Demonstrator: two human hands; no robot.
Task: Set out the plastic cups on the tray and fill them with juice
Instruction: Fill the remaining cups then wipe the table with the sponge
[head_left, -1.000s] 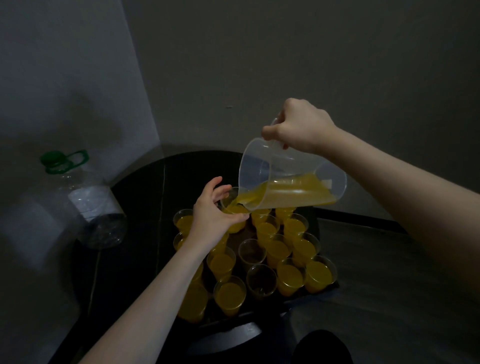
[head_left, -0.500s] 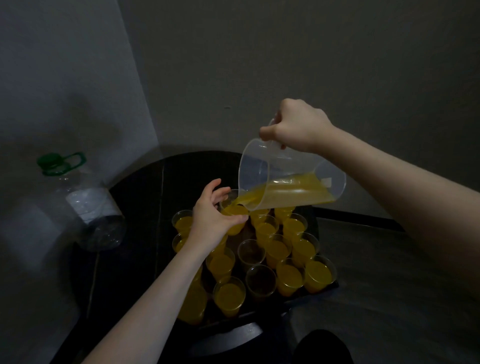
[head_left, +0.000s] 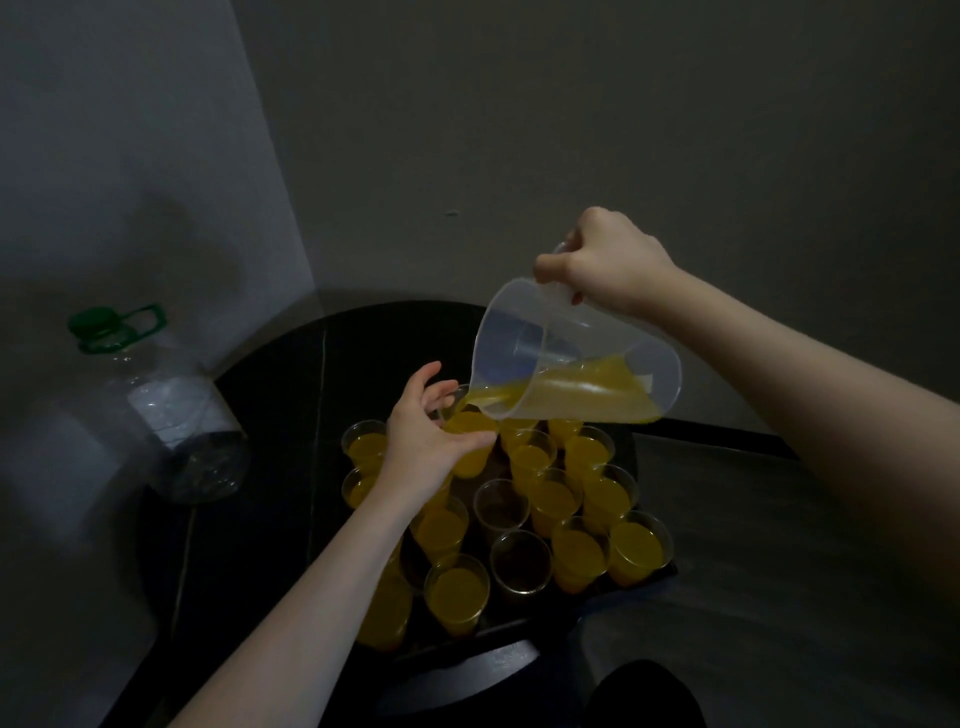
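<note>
Cups (head_left: 524, 506) crowd the dark tray (head_left: 655, 574) on the round black table (head_left: 270, 467), most filled with yellow juice (head_left: 587, 387), two near the middle not. From the head camera, the right hand (head_left: 608, 265) at one o'clock grips the handle of a clear pitcher (head_left: 571, 353), tipped so its spout meets a cup held (head_left: 470, 439) in the left hand (head_left: 423, 441), fingers curled round it above the tray. A big clear bottle (head_left: 171, 415) with a green cap stands at nine o'clock.
</note>
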